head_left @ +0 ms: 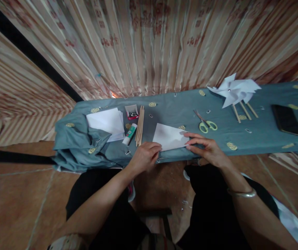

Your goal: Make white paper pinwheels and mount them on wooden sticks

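Note:
A white sheet of paper point(170, 136) lies near the front edge of the cloth-covered table, between my two hands. Its near left corner is gripped by my left hand point(146, 155), fingers curled together. At the right end of the sheet, my right hand point(206, 148) pinches the near corner between thumb and fingers. Left of the paper lie several wooden sticks point(139, 126) in a bundle. A glue stick point(129, 134) rests beside them, with a small open box of metal pins point(132, 113) behind it. Scissors with light green handles point(205, 124) lie beyond my right hand.
A stack of white paper point(106, 122) sits at the left, partly under a fold of the green-blue tablecloth point(81, 139). Several paper pinwheels point(235, 89) on sticks lie at the back right. A black phone point(286, 119) is farther right. A patterned curtain point(154, 48) hangs behind the table.

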Demonstrator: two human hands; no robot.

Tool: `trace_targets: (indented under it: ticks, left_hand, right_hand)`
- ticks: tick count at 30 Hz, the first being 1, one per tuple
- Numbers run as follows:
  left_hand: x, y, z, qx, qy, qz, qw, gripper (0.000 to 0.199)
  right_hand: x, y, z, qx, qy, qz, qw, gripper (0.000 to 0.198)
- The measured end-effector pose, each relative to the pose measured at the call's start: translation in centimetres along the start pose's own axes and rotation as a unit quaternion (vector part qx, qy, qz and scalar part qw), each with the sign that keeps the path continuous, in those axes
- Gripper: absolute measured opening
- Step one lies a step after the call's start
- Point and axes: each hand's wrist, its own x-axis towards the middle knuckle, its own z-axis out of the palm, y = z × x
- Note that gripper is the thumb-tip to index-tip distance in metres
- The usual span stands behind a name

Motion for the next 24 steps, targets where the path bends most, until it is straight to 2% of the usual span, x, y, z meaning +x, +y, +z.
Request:
trace_targets:
  ticks: [4,7,12,18,21,24]
  left_hand:
    - [0.0,0.5,-0.1,0.002,-0.030,-0.011,0.999,0.022]
    - [-0.1,0.7,-0.1,-0.004,-0.037,-0.034,0.999,0.034]
    - [-0.2,0.6,0.1,-0.042,-0.003,-0.059,0.997,0.060]
    - [0.2,0.8,-0.2,0.020,0.011,-0.044,0.999,0.058]
    - [0.3,1.5,0.2,0.058,-0.028,0.007,0.998,0.054]
    - [0.3,2.1,0.9,0.076,-0.073,0.018,0.994,0.057]
  right_hand:
    - [1.4,-0.3,0.7,0.038,0.029,0.017,0.999,0.023]
    - [3.2,-0.1,1.3,0.047,0.041,0.034,0.997,0.023]
    - [6.5,0.6,2.9,0.018,0.050,0.028,0.998,0.021]
    - [8.5,1.5,4.5,-0.084,0.062,0.006,0.995,0.017]
    - [8.7,1.5,4.8,-0.133,0.062,-0.007,0.989,0.015]
    - [8.9,1.3,5.1,-0.176,0.063,-0.019,0.982,0.015]
